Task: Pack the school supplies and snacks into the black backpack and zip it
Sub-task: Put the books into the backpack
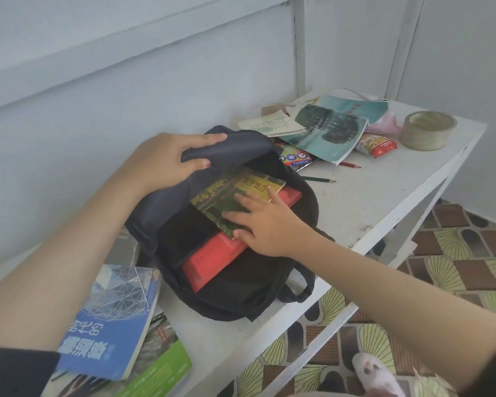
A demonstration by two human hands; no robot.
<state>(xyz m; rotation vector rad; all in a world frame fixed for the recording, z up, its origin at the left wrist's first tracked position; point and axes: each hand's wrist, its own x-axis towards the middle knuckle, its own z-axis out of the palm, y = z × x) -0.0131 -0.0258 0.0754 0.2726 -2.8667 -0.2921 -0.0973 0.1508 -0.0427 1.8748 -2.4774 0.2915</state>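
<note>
Gripping the backpack (241, 287) flap to keep it open, the left hand (166, 159) let the flat right hand (267, 224) press the green book (218, 199) inside.

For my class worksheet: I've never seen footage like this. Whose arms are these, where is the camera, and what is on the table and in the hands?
No machine here: a person wears a camera on the head, looking down at their own two hands. The left hand holds the flap of the black backpack open on the white table. The right hand lies flat on a green-and-yellow book, which sits on a red book inside the bag. Outside lie a blue book, pencils, a snack packet and a tape roll.
</note>
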